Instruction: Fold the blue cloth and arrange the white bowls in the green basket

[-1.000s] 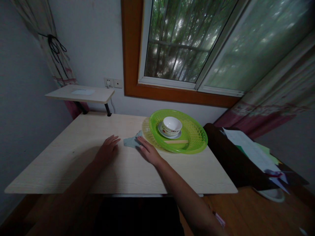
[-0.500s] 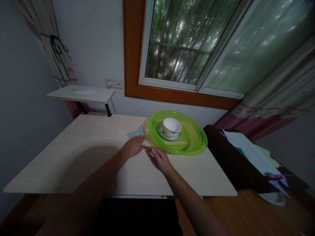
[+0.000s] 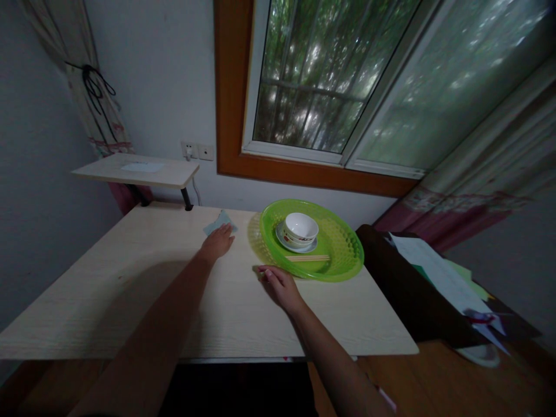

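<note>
My left hand lies flat, fingers stretched out, over the near part of a pale blue cloth on the table. The cloth's far part shows beyond the fingertips. My right hand rests on its side on the tabletop, fingers loosely bent and apart, with nothing visible in it. It is just in front of a green plastic basket. Inside the basket, white bowls are stacked on a plate. Wooden chopsticks lie there as well, nearer to me.
The pale wooden table has a small raised shelf at its back left, with a sheet of paper on it. A wall and window stand behind. To the right, papers lie on a dark brown piece of furniture.
My left hand has slid left and slightly away from the basket, and the cloth has moved with it. My right hand has stayed near the basket. The view has shifted slightly.
</note>
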The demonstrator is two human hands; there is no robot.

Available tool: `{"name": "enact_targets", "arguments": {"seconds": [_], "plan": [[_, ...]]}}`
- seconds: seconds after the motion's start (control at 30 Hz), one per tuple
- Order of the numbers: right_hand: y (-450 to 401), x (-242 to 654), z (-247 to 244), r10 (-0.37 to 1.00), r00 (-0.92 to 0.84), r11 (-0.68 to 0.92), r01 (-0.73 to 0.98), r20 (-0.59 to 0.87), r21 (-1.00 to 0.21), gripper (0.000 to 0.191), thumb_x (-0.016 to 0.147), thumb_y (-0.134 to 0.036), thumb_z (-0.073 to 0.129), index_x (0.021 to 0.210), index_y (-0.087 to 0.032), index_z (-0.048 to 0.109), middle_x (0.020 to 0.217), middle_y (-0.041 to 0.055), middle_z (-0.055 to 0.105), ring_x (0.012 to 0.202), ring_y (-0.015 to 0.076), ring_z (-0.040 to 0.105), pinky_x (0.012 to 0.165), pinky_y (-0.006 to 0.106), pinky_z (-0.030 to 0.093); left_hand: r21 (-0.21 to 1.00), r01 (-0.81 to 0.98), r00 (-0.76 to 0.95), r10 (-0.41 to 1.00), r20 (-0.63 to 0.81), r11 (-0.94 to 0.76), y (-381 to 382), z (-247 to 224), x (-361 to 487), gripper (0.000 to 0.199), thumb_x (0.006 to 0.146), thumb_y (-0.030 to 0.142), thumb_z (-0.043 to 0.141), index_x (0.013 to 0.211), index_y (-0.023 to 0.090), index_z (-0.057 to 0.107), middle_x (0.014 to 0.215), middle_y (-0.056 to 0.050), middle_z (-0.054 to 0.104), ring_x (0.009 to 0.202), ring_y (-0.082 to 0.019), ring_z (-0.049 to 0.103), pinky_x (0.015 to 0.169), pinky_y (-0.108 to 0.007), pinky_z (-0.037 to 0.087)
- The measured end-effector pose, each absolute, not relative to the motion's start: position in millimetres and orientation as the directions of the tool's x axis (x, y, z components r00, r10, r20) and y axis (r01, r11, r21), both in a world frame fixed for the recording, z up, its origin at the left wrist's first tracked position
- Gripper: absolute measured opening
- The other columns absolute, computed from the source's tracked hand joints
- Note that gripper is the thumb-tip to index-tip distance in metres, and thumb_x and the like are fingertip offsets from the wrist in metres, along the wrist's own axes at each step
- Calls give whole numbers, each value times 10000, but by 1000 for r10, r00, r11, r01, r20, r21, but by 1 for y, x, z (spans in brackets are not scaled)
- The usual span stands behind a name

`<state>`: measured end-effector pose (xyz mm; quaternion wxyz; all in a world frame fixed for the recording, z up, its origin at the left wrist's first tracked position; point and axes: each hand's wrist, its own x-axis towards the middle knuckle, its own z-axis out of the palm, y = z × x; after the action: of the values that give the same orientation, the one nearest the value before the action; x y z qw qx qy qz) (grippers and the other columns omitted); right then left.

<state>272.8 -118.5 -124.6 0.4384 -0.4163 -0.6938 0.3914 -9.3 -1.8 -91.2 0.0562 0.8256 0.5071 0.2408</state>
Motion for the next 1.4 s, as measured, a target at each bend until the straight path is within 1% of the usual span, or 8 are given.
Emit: {"name": "enact_targets", "arguments": {"seconds": [0.1, 0.27, 0.5, 0.73, 0.97, 1.07, 1.2, 1.4], "plan": [[-118, 273, -126, 927, -256, 327, 201, 273, -924, 565, 1101, -707, 586, 1198, -234, 880, 1243, 137, 848, 1150, 319, 784, 1083, 491, 604, 283, 893, 289, 928, 234, -350, 1, -105, -43, 574, 1086, 229, 440, 1637, 215, 600, 1655, -109, 651, 1619, -263, 515, 1364, -458, 386], [-118, 272, -128, 942, -201, 305, 165, 271, -938, 579, 1108, -721, 573, 1179, -234, 878, 1180, 124, 854, 1019, 283, 776, 982, 431, 607, 239, 928, 248, 952, 181, -287, -22, -131, -87, 586, 1093, 374, 447, 1590, 130, 642, 1678, -151, 616, 1631, -293, 506, 1387, -482, 365], [-118, 265, -130, 960, -147, 240, -5, 238, -971, 596, 1079, -754, 617, 1144, -218, 869, 1126, 124, 854, 881, 244, 748, 853, 386, 603, 328, 818, 424, 881, 212, -473, -109, -139, -83, 603, 1130, 471, 465, 1612, 147, 625, 1698, -161, 584, 1620, -323, 519, 1358, -544, 417], [-117, 262, -133, 980, -91, 159, -154, 174, -975, 668, 984, -829, 698, 1072, -191, 877, 1083, 148, 856, 773, 232, 704, 760, 383, 590, 380, 669, 604, 765, 223, -639, -160, -137, -9, 534, 1129, 391, 539, 1624, 212, 628, 1707, -121, 574, 1616, -288, 526, 1352, -512, 438], [-118, 264, -133, 980, -104, 156, -146, 172, -977, 653, 967, -831, 724, 1044, -203, 883, 1042, 139, 853, 842, 251, 731, 813, 398, 592, 358, 801, 432, 877, 209, -480, -82, -122, 8, 526, 1131, 367, 497, 1558, 116, 672, 1649, -189, 629, 1574, -273, 581, 1344, -430, 439], [-117, 265, -134, 976, -127, 158, -135, 175, -978, 658, 982, -829, 709, 1070, -201, 884, 1029, 139, 850, 875, 257, 741, 830, 401, 589, 372, 835, 355, 914, 199, -405, -51, -122, -15, 465, 1103, 313, 483, 1463, 174, 744, 1575, -137, 710, 1552, -230, 603, 1340, -392, 439], [-117, 265, -135, 975, -133, 162, -124, 178, -979, 649, 999, -819, 694, 1073, -204, 888, 1026, 138, 851, 887, 263, 746, 839, 409, 591, 383, 838, 321, 918, 232, -389, -48, -126, -51, 491, 1088, 318, 421, 1424, 195, 757, 1524, -106, 752, 1541, -229, 613, 1349, -437, 432], [-117, 264, -134, 978, -122, 153, -126, 168, -980, 656, 983, -830, 707, 1070, -206, 891, 1055, 146, 858, 912, 273, 760, 879, 435, 605, 389, 879, 210, 956, 204, -276, -96, -124, -76, 516, 1088, 388, 424, 1421, 175, 756, 1574, -159, 707, 1507, -307, 646, 1333, -511, 451]]}}
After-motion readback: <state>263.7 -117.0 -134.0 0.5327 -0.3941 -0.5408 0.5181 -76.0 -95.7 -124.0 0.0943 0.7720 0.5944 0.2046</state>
